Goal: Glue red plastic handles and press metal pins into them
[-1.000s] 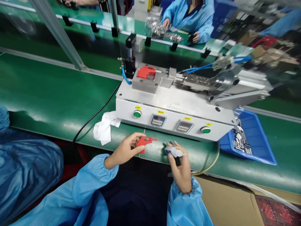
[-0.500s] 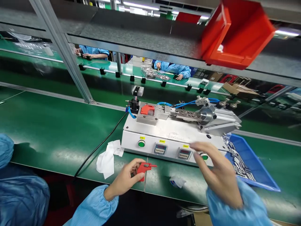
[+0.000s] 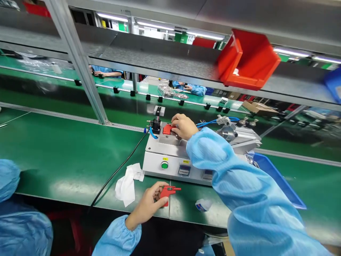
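My left hand [image 3: 147, 203] is closed round a red gun-shaped plastic part [image 3: 166, 192], holding it over the bench's front edge with its thin tip pointing right. Further back, my right hand [image 3: 184, 126] reaches onto the bench-top machine [image 3: 153, 161], its fingers bent over a second red plastic part [image 3: 166, 129]. That part lies in the metal holding block [image 3: 168, 139] at the machine's left end. My fingertips cover its right side, so their exact grip is partly hidden. The right sleeve hides the middle of the machine.
A black post clamp [image 3: 157, 122] stands left of the block. A white cloth [image 3: 126, 186] and a small crumpled wrapper [image 3: 204, 205] lie in front. The blue tray [image 3: 282, 185] is at right. An orange bin [image 3: 249, 67] sits on the shelf above. Neighbouring blue sleeve [image 3: 21, 227] at left.
My right hand has moved from in front of the machine, back and left, to the red part in the block. My left hand still holds its red part. The view has shifted slightly.
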Tool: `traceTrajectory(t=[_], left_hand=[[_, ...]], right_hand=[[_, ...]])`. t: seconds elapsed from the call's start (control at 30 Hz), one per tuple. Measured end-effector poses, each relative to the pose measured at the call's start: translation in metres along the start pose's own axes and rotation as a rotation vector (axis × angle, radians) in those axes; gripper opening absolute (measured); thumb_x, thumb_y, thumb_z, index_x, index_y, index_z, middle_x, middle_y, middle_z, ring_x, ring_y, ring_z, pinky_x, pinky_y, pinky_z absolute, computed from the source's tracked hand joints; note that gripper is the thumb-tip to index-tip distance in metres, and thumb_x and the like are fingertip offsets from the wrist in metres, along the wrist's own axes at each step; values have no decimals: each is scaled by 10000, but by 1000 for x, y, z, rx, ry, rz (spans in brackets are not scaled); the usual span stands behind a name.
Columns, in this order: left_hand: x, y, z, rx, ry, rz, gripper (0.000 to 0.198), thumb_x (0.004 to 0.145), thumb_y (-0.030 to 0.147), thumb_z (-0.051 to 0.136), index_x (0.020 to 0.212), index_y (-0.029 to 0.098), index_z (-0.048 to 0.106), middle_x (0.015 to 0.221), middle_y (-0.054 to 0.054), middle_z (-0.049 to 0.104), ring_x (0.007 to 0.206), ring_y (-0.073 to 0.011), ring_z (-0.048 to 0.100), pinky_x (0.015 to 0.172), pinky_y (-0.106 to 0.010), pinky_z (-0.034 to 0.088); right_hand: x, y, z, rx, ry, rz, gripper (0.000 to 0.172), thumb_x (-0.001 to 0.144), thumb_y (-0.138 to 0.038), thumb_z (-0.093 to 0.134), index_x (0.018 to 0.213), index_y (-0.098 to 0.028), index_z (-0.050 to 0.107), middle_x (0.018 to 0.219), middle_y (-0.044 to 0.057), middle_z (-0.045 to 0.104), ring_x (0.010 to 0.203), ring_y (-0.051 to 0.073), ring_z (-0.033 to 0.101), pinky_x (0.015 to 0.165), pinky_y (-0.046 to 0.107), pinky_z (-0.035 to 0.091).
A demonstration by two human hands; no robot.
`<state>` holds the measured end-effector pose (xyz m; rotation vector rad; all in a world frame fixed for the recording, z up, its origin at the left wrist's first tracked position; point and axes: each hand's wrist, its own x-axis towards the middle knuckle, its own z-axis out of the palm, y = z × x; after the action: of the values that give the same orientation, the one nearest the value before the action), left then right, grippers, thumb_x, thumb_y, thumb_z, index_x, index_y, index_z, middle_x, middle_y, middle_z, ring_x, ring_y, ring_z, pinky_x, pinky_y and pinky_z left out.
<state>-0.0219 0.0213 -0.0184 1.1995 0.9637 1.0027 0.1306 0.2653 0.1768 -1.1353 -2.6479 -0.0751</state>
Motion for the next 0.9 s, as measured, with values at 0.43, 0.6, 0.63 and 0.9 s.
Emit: traceTrajectory(t=[0.43, 0.6, 0.63, 0.9], left_hand=[[-4, -5, -2, -85, -8, -84, 494, 904, 476, 756, 1317, 222, 659, 1168, -84, 772, 991, -218, 722, 830, -298, 606], [-13, -17, -8, -56, 16, -131, 575, 876, 565, 783, 1321, 226, 651, 1224, -107, 770, 1075, -254, 751, 900, -316, 627], [-14, -19, -10, -38, 28, -140, 593, 868, 575, 790, 1324, 225, 647, 1232, -110, 769, 1093, -257, 753, 916, -314, 627], [-23, -14, -9, 41, 132, -156, 688, 812, 671, 813, 1305, 217, 658, 1202, -112, 789, 1074, -274, 770, 838, -283, 648]], right_hand=[[-136, 23, -50, 232, 129, 101, 123, 979, -290, 620, 966, -216, 717, 1019, 98, 726, 931, 264, 686, 874, 414, 568], [-185, 11, -8, 181, 179, 239, 99, 968, -236, 638, 1030, -213, 712, 1081, 116, 737, 1034, 276, 702, 946, 425, 583], [-194, 10, -8, 179, 221, 240, 128, 981, -253, 637, 1079, -214, 710, 1131, 123, 734, 1078, 277, 699, 977, 427, 579], [-311, 82, -71, -21, 86, 788, 227, 1015, -309, 568, 1033, -203, 768, 1012, 77, 780, 940, 236, 718, 868, 330, 573]])
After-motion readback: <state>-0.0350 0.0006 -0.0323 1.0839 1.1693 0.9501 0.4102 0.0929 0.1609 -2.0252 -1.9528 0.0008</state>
